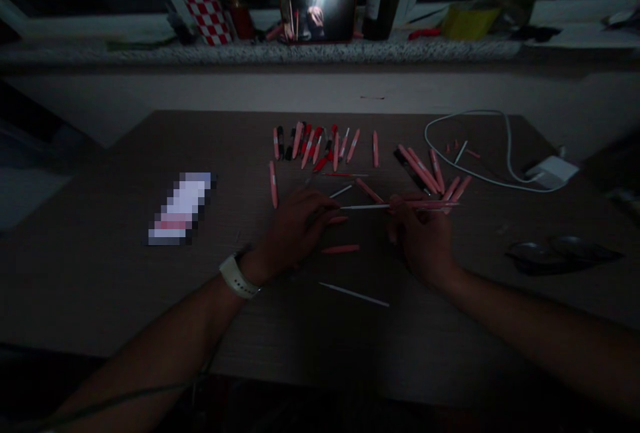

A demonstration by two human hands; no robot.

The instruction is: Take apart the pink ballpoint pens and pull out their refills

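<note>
My left hand (305, 221), a pale watch strap on its wrist, pinches the left tip of a thin whitish pen refill (367, 206). The refill's other end meets the fingers of my right hand (425, 236), which are closed around a pink pen barrel (443, 204). Whether the refill sits inside that barrel is hidden by the fingers. Below my hands lie a pink pen part (341, 248) and another loose refill (355, 294). A short white refill (341, 191) and a red refill (345, 174) lie just beyond. The scene is dim.
Several pink, red and black pens (313, 143) lie in a row at the back, more pink pens (420, 168) to the right. A white charger (554, 172) with its looped cable, dark glasses (563, 254) and a blurred phone (181, 210) rest on the table (100, 273).
</note>
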